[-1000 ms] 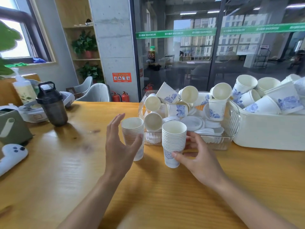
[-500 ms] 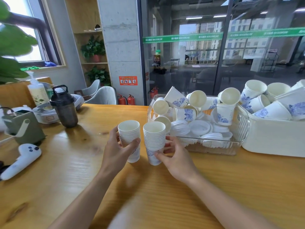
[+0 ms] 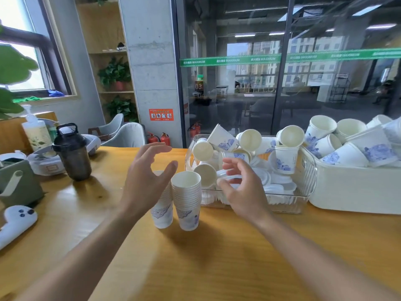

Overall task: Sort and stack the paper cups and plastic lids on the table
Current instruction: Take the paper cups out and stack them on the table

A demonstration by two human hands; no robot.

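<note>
Stacks of paper cups stand upright and side by side on the desk (image 3: 217, 257), near the middle of the view: the left stack (image 3: 163, 213) is partly hidden behind the left hand (image 3: 147, 181), and the right stack (image 3: 187, 198) shows its open mouth and ribbed band of nested rims. They look to be touching or nearly so; set close together like this, they keep the sorted cups in one compact spot, within easy reach of both arms.

At two o'clock from the stacks sits the clear bin (image 3: 303, 205), heaped with loose cups (image 3: 286, 153) lying every which way over a layer of plastic lids (image 3: 280, 187). Further out at three o'clock the white tub (image 3: 351, 190) holds more cups. Both containers sit just behind the stacks, so each pick looks like a short reach.

The left hand is spread, fingers straight and apart, holding nothing, hovering just in front of the left stack. The right hand (image 3: 240, 187) hangs with fingers loosely curled in front of the near corner of the clear bin; it grips nothing I can make out, and blur hides whether its fingertips touch a lid.

At ten o'clock a dark shaker bottle (image 3: 72, 153) stands well apart from the work. Judging by the full bins, most of the sorting is not yet done, and no lid stack shows.
</note>
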